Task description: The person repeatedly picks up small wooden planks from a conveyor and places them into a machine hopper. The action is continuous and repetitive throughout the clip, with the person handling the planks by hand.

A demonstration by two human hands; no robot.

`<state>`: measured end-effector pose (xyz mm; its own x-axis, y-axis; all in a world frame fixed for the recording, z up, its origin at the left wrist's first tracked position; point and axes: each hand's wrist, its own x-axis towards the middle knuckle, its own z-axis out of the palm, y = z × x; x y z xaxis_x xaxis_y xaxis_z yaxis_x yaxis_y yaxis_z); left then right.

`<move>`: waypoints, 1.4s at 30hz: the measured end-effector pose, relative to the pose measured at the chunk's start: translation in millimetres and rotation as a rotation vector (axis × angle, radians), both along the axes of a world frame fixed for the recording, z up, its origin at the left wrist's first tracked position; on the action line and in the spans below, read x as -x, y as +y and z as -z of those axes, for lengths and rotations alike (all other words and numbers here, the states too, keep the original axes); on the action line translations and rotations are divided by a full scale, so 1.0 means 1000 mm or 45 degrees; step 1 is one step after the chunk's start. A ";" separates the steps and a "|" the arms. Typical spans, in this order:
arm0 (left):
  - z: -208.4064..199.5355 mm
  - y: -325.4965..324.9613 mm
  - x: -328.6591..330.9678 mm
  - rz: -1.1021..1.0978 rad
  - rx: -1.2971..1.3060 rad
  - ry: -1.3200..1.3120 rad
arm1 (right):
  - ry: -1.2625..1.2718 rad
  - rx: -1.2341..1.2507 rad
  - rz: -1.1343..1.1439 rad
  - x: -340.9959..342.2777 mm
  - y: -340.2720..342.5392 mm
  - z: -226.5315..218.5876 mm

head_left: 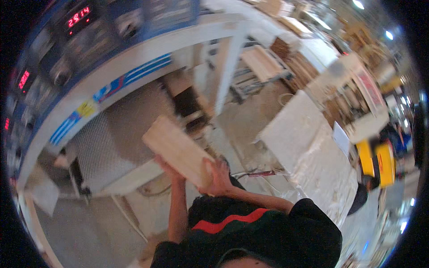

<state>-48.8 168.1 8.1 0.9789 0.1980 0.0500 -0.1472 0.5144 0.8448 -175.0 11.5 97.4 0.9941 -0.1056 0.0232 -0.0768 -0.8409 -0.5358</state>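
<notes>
A pale wooden board point(176, 149) is held up at a slant in front of my body, its far end pointing up and to the left. Along its left edge lies my left hand point(170, 169), gripping from the side with the fingers partly hidden by the wood. My right hand point(217, 177) wraps around the near right end, thumb side on the edge. Beyond the board is the mesh-like grey bed point(120, 129) of a machine, and the wood is apart from it or overlaps it only in view; I cannot tell exactly.
A blue control panel point(152, 18) with red digital displays spans the upper left above a white frame point(178, 38). To my right stands a table covered with white sheeting point(308, 147). Wooden pieces point(263, 62) rest on a rack farther back. A person in yellow point(377, 163) is at the far right.
</notes>
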 end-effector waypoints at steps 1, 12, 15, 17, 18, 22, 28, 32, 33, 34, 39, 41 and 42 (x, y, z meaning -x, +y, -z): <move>-0.051 -0.022 0.002 0.273 0.794 0.238 | 0.019 0.001 0.029 -0.004 0.007 0.000; 0.014 0.012 0.003 0.392 1.228 0.452 | -0.203 0.050 0.276 -0.084 0.096 0.003; -0.034 -0.002 0.013 0.739 1.644 -0.209 | -0.039 0.036 0.266 -0.113 0.115 -0.009; -0.035 -0.001 0.015 0.680 1.619 -0.302 | 0.020 -0.003 0.238 -0.133 0.125 -0.005; -0.022 0.007 0.017 0.448 1.401 -0.036 | 0.049 -0.022 0.217 -0.142 0.130 -0.003; -0.031 0.015 -0.001 0.111 0.890 0.213 | 0.031 -0.034 0.234 -0.160 0.143 -0.004; -0.012 0.045 -0.031 0.082 0.774 0.296 | 0.087 -0.047 0.215 -0.176 0.159 -0.014; -0.075 0.034 -0.032 -0.066 0.517 0.515 | 0.141 -0.223 0.099 -0.184 0.149 -0.015; -0.083 0.035 -0.032 -0.079 0.490 0.538 | 0.138 -0.257 0.063 -0.183 0.147 -0.016; -0.080 0.033 -0.032 -0.047 0.476 0.542 | 0.074 -0.229 0.107 -0.185 0.143 -0.010; -0.014 0.028 -0.019 0.197 0.398 0.484 | -0.138 -0.378 0.169 -0.202 0.153 0.026; 0.009 0.036 -0.004 0.208 0.344 0.501 | -0.155 -0.493 0.028 -0.213 0.181 0.036; 0.019 0.042 0.001 0.176 0.332 0.522 | -0.145 -0.557 -0.067 -0.221 0.199 0.046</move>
<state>-49.6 210.5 -11.3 0.9255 0.0198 -0.3782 0.2543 0.7075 0.6594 45.6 210.3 51.9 0.9922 -0.0789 0.0969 0.0399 -0.5346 -0.8442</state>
